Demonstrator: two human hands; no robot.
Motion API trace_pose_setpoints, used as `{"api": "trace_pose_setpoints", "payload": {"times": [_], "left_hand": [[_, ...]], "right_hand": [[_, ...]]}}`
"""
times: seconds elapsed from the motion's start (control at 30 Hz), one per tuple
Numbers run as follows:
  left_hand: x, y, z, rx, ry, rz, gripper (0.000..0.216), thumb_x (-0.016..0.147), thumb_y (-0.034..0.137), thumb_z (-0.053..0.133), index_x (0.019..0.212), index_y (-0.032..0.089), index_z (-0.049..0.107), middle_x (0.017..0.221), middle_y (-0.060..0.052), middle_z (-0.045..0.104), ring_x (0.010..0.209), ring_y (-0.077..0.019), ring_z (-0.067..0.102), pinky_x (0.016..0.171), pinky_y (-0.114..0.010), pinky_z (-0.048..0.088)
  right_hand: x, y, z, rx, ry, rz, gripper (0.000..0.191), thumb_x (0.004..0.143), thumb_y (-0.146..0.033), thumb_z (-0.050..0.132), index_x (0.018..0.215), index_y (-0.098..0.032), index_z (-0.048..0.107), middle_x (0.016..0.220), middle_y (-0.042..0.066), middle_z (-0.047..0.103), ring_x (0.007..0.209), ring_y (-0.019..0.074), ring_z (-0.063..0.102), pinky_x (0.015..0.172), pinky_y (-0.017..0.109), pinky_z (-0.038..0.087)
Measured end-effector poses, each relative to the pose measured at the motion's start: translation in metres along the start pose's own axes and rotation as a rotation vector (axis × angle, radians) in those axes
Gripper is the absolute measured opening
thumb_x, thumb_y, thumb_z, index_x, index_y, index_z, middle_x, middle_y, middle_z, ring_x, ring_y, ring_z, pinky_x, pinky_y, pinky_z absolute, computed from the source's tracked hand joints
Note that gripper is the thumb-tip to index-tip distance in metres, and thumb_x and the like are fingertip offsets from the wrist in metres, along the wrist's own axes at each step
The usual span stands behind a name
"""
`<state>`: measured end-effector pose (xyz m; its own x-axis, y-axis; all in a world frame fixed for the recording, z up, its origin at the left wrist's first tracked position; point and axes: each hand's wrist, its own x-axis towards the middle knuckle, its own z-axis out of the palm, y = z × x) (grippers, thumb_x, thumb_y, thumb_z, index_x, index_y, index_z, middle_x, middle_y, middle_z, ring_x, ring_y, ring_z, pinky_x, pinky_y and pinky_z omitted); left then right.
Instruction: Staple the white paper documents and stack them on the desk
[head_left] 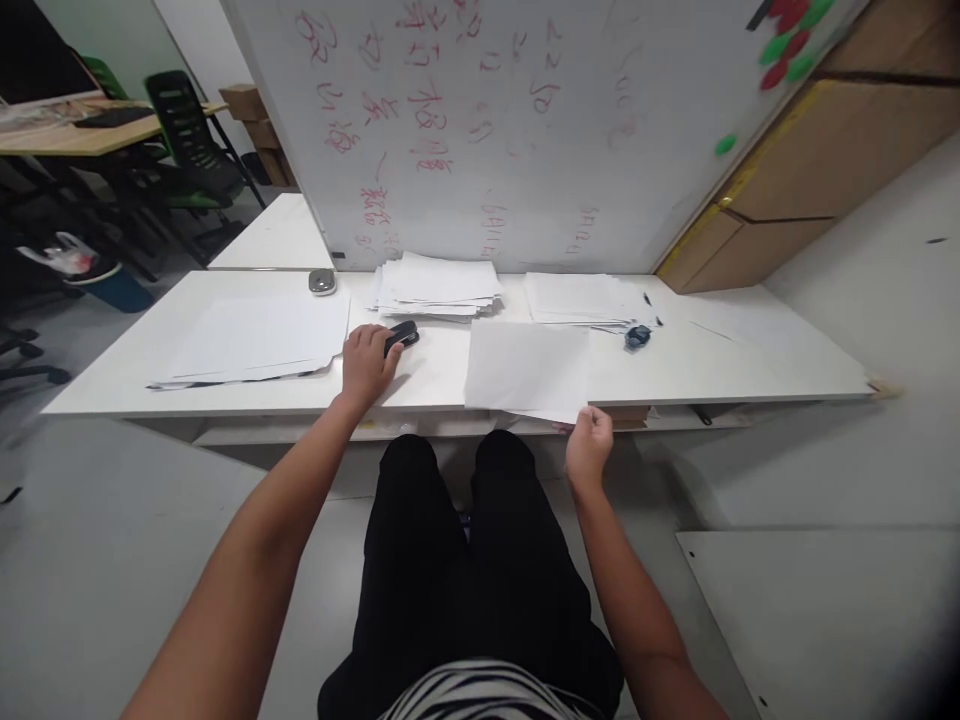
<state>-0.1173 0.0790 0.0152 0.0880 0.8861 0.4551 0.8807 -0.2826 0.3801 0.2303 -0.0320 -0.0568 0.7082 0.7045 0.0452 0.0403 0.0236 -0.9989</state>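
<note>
My left hand (367,362) rests on the white table, wrapped over the rear part of a black stapler (405,332). The stapler's front end sticks out to the right of my fingers. My right hand (589,446) pinches the near right corner of some white paper sheets (528,368), which overhang the table's front edge a little. How many sheets are in this bunch I cannot tell. Just behind it stands an uneven stack of paper (437,285), and a lower stack (570,297) lies to the right of that.
Large sheets (251,335) cover the table's left part, with a small rounded white-and-dark device (322,282) behind them. A dark crumpled-looking object (637,337) lies right of the papers. A whiteboard (480,130) rises at the back; cardboard boxes (847,150) stand right. Below the tabletop runs a shelf (255,430).
</note>
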Motion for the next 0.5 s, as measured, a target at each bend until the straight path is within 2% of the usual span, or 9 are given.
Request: {"api": "trace_pose_setpoints", "payload": {"times": [0.07,0.13,0.17,0.23,0.27,0.33,0.4,0.43,0.5], "left_hand": [[-0.017,0.022,0.004,-0.125,-0.067,0.037,0.046,0.098,0.046,0.027,0.105,0.02,0.064,0.117,-0.014,0.064,0.122,-0.0281,0.05,0.109,-0.046,0.032],[-0.047,0.051,0.013,-0.309,-0.171,0.033,0.056,0.099,0.05,0.019,0.102,0.021,0.066,0.111,-0.012,0.067,0.116,-0.0254,0.055,0.107,-0.045,0.037],[-0.066,0.066,0.019,-0.389,-0.209,0.032,0.056,0.098,0.054,0.022,0.104,0.021,0.067,0.115,-0.011,0.067,0.119,-0.0252,0.054,0.109,-0.046,0.036],[-0.105,0.095,0.031,-0.565,-0.206,-0.043,0.051,0.096,0.058,0.035,0.115,0.022,0.065,0.125,-0.01,0.064,0.125,-0.0251,0.052,0.114,-0.047,0.031],[-0.123,0.106,0.037,-0.678,-0.199,-0.141,0.05,0.095,0.058,0.039,0.121,0.023,0.063,0.132,-0.01,0.061,0.129,-0.0248,0.049,0.114,-0.046,0.032],[-0.152,0.119,0.044,-0.878,-0.095,-0.503,0.053,0.092,0.061,0.046,0.127,0.023,0.056,0.135,-0.012,0.058,0.125,-0.0249,0.054,0.104,-0.042,0.044],[-0.168,0.122,0.045,-1.002,-0.008,-0.842,0.06,0.086,0.063,0.057,0.131,0.022,0.051,0.137,-0.014,0.057,0.119,-0.0248,0.059,0.092,-0.037,0.051],[-0.173,0.12,0.044,-1.079,-0.039,-0.945,0.064,0.082,0.063,0.062,0.13,0.021,0.05,0.135,-0.015,0.058,0.115,-0.0249,0.061,0.088,-0.036,0.053],[-0.177,0.114,0.037,-1.273,-0.245,-0.992,0.067,0.075,0.061,0.072,0.124,0.018,0.056,0.127,-0.017,0.064,0.107,-0.026,0.066,0.085,-0.036,0.054]], "right_hand": [[-0.004,0.007,-0.011,0.024,-0.054,0.104,0.028,0.083,-0.051,0.054,0.094,-0.025,0.051,0.061,-0.004,0.061,0.049,0.0192,0.059,0.05,0.034,0.049],[-0.009,0.011,-0.019,0.04,-0.093,0.15,0.031,0.082,-0.052,0.057,0.093,-0.024,0.053,0.058,-0.004,0.061,0.047,0.0183,0.059,0.048,0.031,0.047],[-0.011,0.011,-0.021,0.051,-0.107,0.152,0.033,0.081,-0.053,0.059,0.093,-0.023,0.054,0.058,-0.004,0.062,0.048,0.0175,0.06,0.049,0.03,0.047],[-0.015,0.011,-0.025,0.071,-0.137,0.139,0.036,0.079,-0.054,0.061,0.093,-0.021,0.056,0.06,-0.003,0.063,0.05,0.0157,0.06,0.051,0.028,0.048],[-0.016,0.011,-0.026,0.078,-0.153,0.13,0.038,0.079,-0.055,0.062,0.093,-0.02,0.056,0.061,-0.003,0.063,0.051,0.0148,0.06,0.052,0.028,0.048],[-0.02,0.01,-0.029,0.082,-0.202,0.123,0.039,0.079,-0.056,0.063,0.092,-0.02,0.057,0.061,-0.003,0.062,0.051,0.0137,0.058,0.053,0.027,0.048],[-0.025,0.01,-0.033,0.073,-0.276,0.128,0.039,0.079,-0.057,0.063,0.091,-0.02,0.058,0.061,-0.004,0.061,0.05,0.0133,0.057,0.053,0.027,0.047],[-0.028,0.009,-0.036,0.06,-0.319,0.131,0.039,0.08,-0.057,0.063,0.09,-0.02,0.058,0.061,-0.004,0.061,0.051,0.0134,0.056,0.053,0.028,0.047],[-0.034,0.008,-0.041,0.022,-0.398,0.128,0.039,0.081,-0.058,0.062,0.092,-0.02,0.058,0.06,-0.004,0.06,0.052,0.0142,0.057,0.055,0.028,0.047]]}}
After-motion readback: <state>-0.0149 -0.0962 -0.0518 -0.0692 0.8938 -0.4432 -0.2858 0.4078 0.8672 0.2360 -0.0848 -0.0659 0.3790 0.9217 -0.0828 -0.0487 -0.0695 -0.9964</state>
